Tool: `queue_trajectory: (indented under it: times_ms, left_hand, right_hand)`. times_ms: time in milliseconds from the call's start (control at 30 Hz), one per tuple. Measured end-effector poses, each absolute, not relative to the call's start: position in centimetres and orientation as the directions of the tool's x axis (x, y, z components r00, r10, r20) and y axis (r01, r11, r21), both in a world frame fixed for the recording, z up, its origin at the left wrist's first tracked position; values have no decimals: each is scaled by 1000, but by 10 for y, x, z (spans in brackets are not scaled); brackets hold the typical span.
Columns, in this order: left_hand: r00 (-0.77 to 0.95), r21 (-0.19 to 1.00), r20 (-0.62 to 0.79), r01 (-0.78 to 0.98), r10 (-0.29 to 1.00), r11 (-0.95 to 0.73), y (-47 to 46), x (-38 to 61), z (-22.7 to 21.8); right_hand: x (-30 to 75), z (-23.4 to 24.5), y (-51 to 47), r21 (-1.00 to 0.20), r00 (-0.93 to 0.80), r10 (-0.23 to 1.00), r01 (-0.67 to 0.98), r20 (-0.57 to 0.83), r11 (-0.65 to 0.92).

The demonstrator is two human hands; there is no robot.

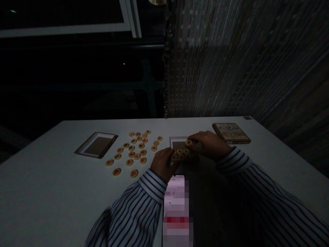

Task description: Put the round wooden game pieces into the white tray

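Brown-edged, the shallow box lay far left, apparently to leave room for the loose discs on the table, while the left hand curved against a disc cluster, its hold unclear, and, near the tray, the right hand pinched one marked disc, left of the closed box.

Can pass freely across table at lower left of frame, also along its back edge at top middle. Blocked left of center by scattered discs, far left by shallow tray. Narrows between those two. Jammed at center by left hand, right hand and open box; by phone just below. Tight between right hand and closed box; opens up below it. Too dark to judge between forearms.
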State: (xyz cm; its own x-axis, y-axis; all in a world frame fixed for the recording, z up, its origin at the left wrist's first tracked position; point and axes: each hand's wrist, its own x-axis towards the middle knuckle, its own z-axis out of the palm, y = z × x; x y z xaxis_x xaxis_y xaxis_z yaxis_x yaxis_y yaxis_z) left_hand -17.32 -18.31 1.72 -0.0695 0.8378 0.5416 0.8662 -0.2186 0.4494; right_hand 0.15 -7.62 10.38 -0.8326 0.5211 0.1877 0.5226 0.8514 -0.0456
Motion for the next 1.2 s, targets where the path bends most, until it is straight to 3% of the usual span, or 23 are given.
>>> queue_trajectory:
  times_ms: [200,1200]
  left_hand:
    - [-30,424,528,875,849,-233,-185,-173,21]
    - [-29,397,511,894,859,-206,-183,-178,13]
  right_hand:
    - [4,101,-71,-37,-827,555,555,87,831]
    - [8,75,-56,13,-797,603,603,-28,798]
